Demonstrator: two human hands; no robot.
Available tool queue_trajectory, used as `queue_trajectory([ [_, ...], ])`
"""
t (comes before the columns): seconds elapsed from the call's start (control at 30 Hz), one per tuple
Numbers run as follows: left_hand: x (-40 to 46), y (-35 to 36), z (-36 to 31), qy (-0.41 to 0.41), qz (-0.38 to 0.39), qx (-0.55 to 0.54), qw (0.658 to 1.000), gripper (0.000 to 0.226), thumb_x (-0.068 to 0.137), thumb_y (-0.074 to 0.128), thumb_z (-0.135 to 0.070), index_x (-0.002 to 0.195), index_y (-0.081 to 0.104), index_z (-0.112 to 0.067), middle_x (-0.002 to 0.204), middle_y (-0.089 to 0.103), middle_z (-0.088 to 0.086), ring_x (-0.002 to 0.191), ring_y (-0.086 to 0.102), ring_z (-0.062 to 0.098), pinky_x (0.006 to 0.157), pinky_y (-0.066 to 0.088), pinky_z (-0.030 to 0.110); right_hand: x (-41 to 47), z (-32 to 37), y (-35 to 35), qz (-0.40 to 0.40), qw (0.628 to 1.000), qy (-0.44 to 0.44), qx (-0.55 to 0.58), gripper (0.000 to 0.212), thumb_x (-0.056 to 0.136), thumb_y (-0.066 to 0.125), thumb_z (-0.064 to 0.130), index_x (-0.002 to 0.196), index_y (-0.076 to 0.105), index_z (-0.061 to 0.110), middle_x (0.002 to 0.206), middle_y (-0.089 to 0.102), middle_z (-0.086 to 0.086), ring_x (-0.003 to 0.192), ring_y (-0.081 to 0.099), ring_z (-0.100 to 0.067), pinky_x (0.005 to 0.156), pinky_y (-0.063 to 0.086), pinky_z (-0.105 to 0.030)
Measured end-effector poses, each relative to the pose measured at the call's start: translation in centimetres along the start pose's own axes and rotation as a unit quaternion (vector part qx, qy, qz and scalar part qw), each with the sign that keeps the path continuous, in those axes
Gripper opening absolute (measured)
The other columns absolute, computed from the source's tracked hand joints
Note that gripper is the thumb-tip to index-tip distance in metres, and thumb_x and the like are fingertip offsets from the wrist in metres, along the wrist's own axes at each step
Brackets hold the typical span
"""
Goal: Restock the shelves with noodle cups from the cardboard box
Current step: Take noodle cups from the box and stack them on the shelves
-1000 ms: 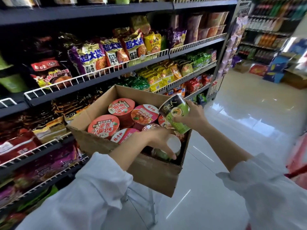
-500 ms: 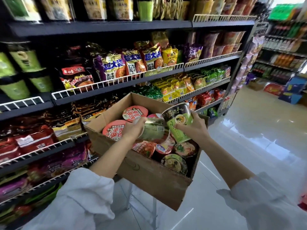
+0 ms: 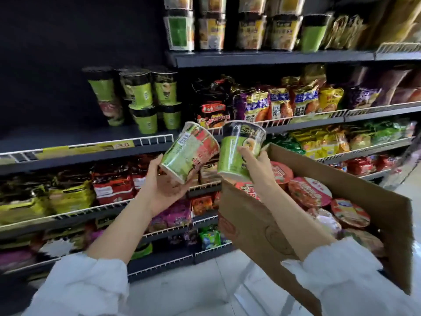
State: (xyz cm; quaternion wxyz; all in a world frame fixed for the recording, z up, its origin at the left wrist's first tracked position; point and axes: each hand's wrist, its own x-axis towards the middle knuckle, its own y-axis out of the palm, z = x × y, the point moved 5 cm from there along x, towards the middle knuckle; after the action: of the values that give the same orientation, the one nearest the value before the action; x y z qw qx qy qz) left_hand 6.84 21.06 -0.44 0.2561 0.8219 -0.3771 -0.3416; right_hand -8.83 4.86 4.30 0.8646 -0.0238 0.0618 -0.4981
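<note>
Left hand [image 3: 164, 190] grips a green-red cup [image 3: 190, 153], right hand [image 3: 255, 165] a green cup [image 3: 239, 151]; we hold both just left of the cardboard box [image 3: 262, 229]. Neither shelved yet; box looks mostly full, so most restocking remains.

Dark blue-black shelving [image 3: 273, 59] fills the view, its boards edged with white wire rails [image 3: 319, 115]. Left of the shelving's central upright, the back panel [image 3: 57, 53] is a plain dark surface in shadow. A yellow price strip [image 3: 91, 147] runs along the rail below that panel. Right of the upright, bagged snacks [image 3: 280, 103] in purple, yellow and red crowd the middle board, with yellow and green packets [image 3: 319, 142] on the board beneath. Under the lowest board lies a pale, glossy tiled floor [image 3: 205, 290] catching soft light
</note>
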Motion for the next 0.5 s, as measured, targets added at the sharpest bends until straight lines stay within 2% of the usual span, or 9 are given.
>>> queue_trajectory([
  [0.13,-3.2,-4.7,-5.4,0.046,0.079,0.059,0.994,0.089,0.043,0.089,-0.035,0.122,0.056,-0.011,0.111,0.068,0.017,0.096,0.067,0.030,0.083,0.056,0.043,-0.1,1.0,9.8,0.060,0.998,-0.002,0.027,0.053,0.084,0.063,0.045,0.123,0.037,0.020,0.107,0.051,0.005,0.091,0.052,-0.011,0.084,0.040,-0.030],
  [0.17,-3.8,-5.6,-6.4,0.058,0.086,0.070,0.992,0.085,0.045,0.089,-0.032,0.121,0.056,-0.010,0.113,0.067,0.018,0.099,0.065,0.031,0.087,0.054,0.045,-0.1,1.4,12.2,0.077,0.997,-0.010,0.022,0.056,0.083,0.065,0.044,0.125,0.039,0.018,0.113,0.052,0.004,0.094,0.053,-0.013,0.083,0.040,-0.030],
  [0.2,-4.2,-6.6,-7.6,0.073,0.072,0.083,0.991,0.072,0.056,0.084,-0.029,0.118,0.055,-0.009,0.113,0.066,0.017,0.101,0.063,0.032,0.088,0.053,0.045,-0.1,1.7,14.5,0.092,0.995,-0.018,0.016,0.063,0.082,0.067,0.043,0.130,0.039,0.016,0.121,0.053,0.001,0.101,0.053,-0.015,0.083,0.040,-0.030],
  [0.27,-4.4,-9.0,-10.5,0.111,-0.005,0.115,0.987,0.030,0.082,0.064,-0.022,0.107,0.056,-0.010,0.104,0.064,0.012,0.093,0.061,0.026,0.085,0.054,0.040,0.2,2.7,18.7,0.107,0.994,-0.028,0.002,0.076,0.080,0.070,0.042,0.139,0.032,0.013,0.126,0.050,-0.001,0.108,0.051,-0.019,0.083,0.039,-0.031],
  [0.3,-4.4,-10.2,-12.1,0.134,-0.054,0.145,0.979,0.015,0.088,0.058,-0.018,0.102,0.056,-0.011,0.096,0.063,0.008,0.085,0.060,0.021,0.080,0.053,0.034,0.5,3.2,20.6,0.112,0.993,-0.033,0.000,0.079,0.080,0.070,0.041,0.141,0.029,0.012,0.127,0.049,-0.002,0.109,0.050,-0.019,0.083,0.038,-0.031],
  [0.33,-4.2,-11.6,-13.9,0.165,-0.100,0.180,0.965,0.012,0.089,0.058,-0.016,0.100,0.057,-0.012,0.091,0.062,0.004,0.079,0.060,0.016,0.075,0.051,0.028,1.0,3.6,22.4,0.115,0.993,-0.038,0.001,0.081,0.079,0.071,0.041,0.142,0.028,0.012,0.128,0.049,-0.003,0.109,0.050,-0.020,0.084,0.038,-0.031],
  [0.4,-3.7,-13.7,-17.6,0.231,-0.173,0.256,0.922,0.028,0.082,0.070,-0.017,0.107,0.056,-0.018,0.096,0.066,-0.001,0.080,0.064,0.010,0.074,0.051,0.021,2.0,4.4,25.5,0.119,0.991,-0.055,0.005,0.084,0.078,0.072,0.040,0.143,0.026,0.013,0.128,0.050,-0.003,0.108,0.051,-0.019,0.085,0.039,-0.031],
  [0.47,-3.2,-14.9,-21.0,0.269,-0.241,0.333,0.871,0.047,0.073,0.080,-0.021,0.110,0.051,-0.020,0.107,0.064,-0.006,0.095,0.061,0.010,0.087,0.046,0.025,3.1,5.5,28.2,0.121,0.989,-0.082,0.018,0.080,0.079,0.073,0.038,0.141,0.027,0.015,0.118,0.052,0.000,0.101,0.051,-0.016,0.083,0.038,-0.029],
  [0.5,-2.8,-15.2,-22.6,0.277,-0.270,0.372,0.844,0.054,0.071,0.081,-0.022,0.112,0.047,-0.020,0.108,0.059,-0.008,0.100,0.056,0.010,0.089,0.041,0.025,3.8,6.1,29.5,0.120,0.988,-0.096,0.019,0.078,0.079,0.073,0.037,0.140,0.028,0.015,0.112,0.052,0.002,0.098,0.052,-0.015,0.081,0.037,-0.027],
])
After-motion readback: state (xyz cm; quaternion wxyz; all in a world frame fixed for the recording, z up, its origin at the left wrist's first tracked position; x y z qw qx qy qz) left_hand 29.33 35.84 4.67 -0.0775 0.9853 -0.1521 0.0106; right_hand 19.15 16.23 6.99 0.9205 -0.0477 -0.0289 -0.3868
